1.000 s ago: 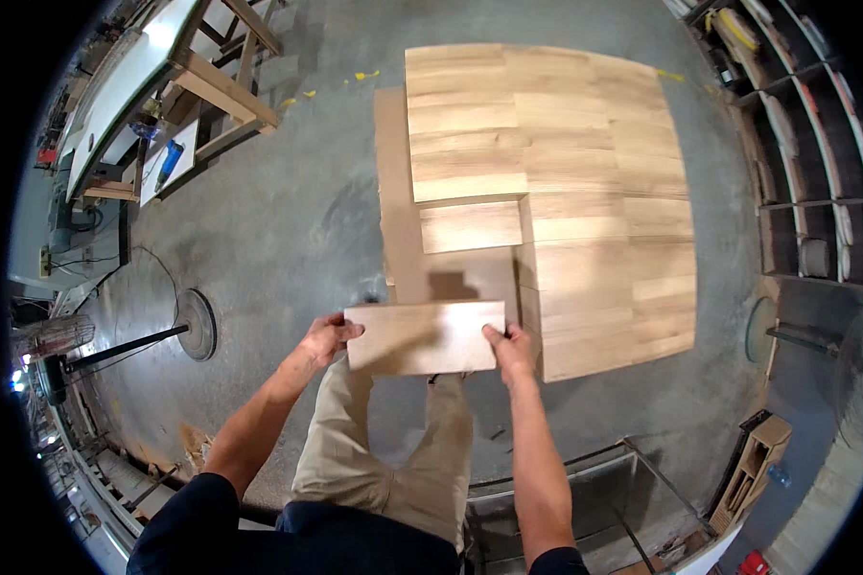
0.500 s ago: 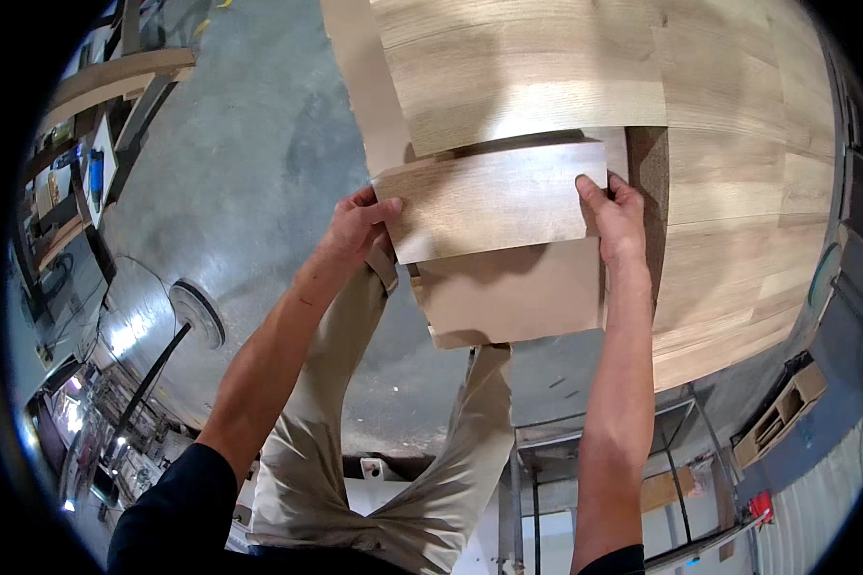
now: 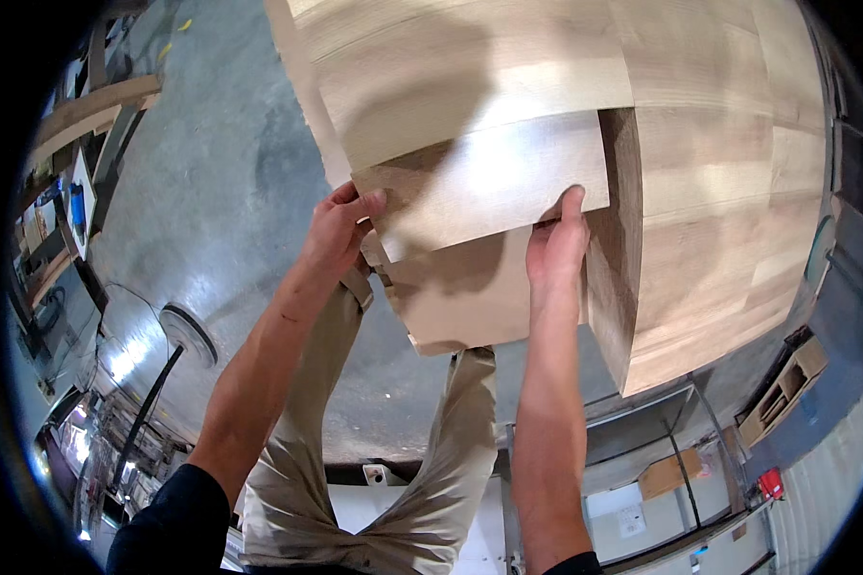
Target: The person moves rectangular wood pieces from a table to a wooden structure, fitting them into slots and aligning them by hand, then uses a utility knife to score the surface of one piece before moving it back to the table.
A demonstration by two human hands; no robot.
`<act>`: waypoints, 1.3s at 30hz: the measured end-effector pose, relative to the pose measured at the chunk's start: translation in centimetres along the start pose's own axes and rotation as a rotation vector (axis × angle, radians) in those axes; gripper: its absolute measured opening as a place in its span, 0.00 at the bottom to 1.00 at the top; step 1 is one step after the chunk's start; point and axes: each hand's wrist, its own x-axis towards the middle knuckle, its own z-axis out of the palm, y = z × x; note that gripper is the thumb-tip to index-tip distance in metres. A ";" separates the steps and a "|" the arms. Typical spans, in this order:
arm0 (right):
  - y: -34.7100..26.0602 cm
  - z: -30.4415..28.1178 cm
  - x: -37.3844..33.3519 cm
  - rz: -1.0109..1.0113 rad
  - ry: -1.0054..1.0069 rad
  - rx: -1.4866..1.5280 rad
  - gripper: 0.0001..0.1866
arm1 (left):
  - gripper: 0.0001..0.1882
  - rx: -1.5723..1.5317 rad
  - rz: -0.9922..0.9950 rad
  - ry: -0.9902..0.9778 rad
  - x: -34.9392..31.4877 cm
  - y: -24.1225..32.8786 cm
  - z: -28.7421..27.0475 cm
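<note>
A short, pale wood-grain plank lies tilted against the near side of a stack of matching planks. My left hand grips its left end, thumb on top and fingers underneath. Along its near edge, toward the right end, my right hand is closed on it with the thumb up on the face; the fingers are partly hidden below. The plank's far edge meets the stack's top row. A brown cardboard sheet shows beneath and nearer to me.
A deep gap with a brown side wall opens right of the plank. A round black-rimmed base with a pole stands on the grey floor at left. Wooden frames lie farther left. A metal frame stands at lower right.
The plank has moved up against the stack's edge. My right hand has shifted from its right end to its near edge. The view has turned slightly, so the scene sits farther left.
</note>
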 end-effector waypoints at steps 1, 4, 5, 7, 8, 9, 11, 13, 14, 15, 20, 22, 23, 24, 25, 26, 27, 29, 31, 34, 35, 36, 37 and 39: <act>-0.3 0.2 0.5 0.020 -0.013 0.035 0.26 | 0.20 0.038 0.012 0.015 0.0 0.0 0.3; -0.4 0.6 0.9 0.005 -0.004 0.089 0.26 | 0.19 0.059 0.028 0.050 0.0 -0.3 1.0; -0.5 0.6 0.9 0.018 -0.002 0.083 0.28 | 0.19 0.034 0.037 0.072 0.0 -0.4 1.2; -0.7 0.7 1.3 0.016 -0.020 0.123 0.28 | 0.18 0.013 0.051 0.048 0.1 -0.5 1.7; -0.8 0.7 1.5 0.014 -0.041 0.158 0.29 | 0.18 -0.014 0.066 0.025 0.1 -0.5 2.0; -0.8 0.7 1.8 0.013 -0.037 0.165 0.29 | 0.18 -0.006 0.065 0.023 0.1 -0.5 2.3; -0.7 1.0 2.0 0.025 -0.038 0.213 0.30 | 0.16 -0.014 0.050 0.090 0.2 -0.2 2.8; -0.7 1.1 1.9 0.022 -0.018 0.214 0.30 | 0.15 -0.030 0.081 0.077 0.3 -0.3 3.0; -0.7 1.0 1.9 0.018 -0.001 0.206 0.30 | 0.15 -0.055 0.112 0.063 0.3 -0.3 3.2; -0.7 0.8 2.0 0.018 0.005 0.222 0.30 | 0.15 -0.038 0.112 0.060 0.4 -0.3 3.2; -0.2 1.1 1.6 -0.107 -0.016 0.278 0.28 | 0.16 0.027 0.066 -0.060 1.0 -0.6 1.8; -0.6 1.2 1.4 -0.047 0.077 0.338 0.24 | 0.17 0.106 0.120 -0.054 1.2 -1.2 1.7; -0.6 1.3 1.5 -0.081 0.031 0.398 0.23 | 0.18 0.117 0.100 -0.049 1.3 -0.9 1.6; -0.7 1.4 1.5 -0.118 -0.015 0.455 0.21 | 0.19 0.128 0.081 -0.042 1.5 -0.7 1.5; -0.9 1.4 1.5 -0.084 0.053 0.420 0.22 | 0.21 0.158 0.101 -0.016 0.6 -0.4 3.1; -0.7 1.1 1.6 -0.090 0.070 0.450 0.22 | 0.21 0.191 0.100 -0.030 0.5 -0.3 3.3; -0.5 0.9 1.6 -0.115 0.063 0.404 0.21 | 0.22 0.187 0.105 -0.051 0.4 -0.2 3.5; 0.9 0.0 1.9 -0.179 -0.040 0.457 0.18 | 0.23 0.139 0.119 -0.112 0.4 0.3 3.6; 3.2 -1.7 2.1 -0.065 0.003 0.602 0.21 | 0.23 0.158 0.105 -0.097 0.2 0.2 3.5; 4.6 -2.9 3.6 0.180 0.118 0.671 0.22 | 0.24 0.194 0.098 -0.058 -0.3 1.0 3.0; 5.2 -3.3 5.0 0.249 0.244 0.702 0.20 | 0.24 0.215 0.097 -0.047 -0.4 1.2 2.9; 5.9 -3.4 6.6 0.324 0.368 0.729 0.18 | 0.24 0.227 0.110 -0.043 -0.5 1.5 2.7; 7.3 -4.8 9.5 0.306 0.374 0.741 0.18 | 0.25 0.238 0.088 -0.072 -0.3 1.1 3.3; 10.6 -7.0 14.6 -0.120 0.282 0.242 0.19 | 0.26 0.255 0.051 -0.159 0.4 0.0 3.8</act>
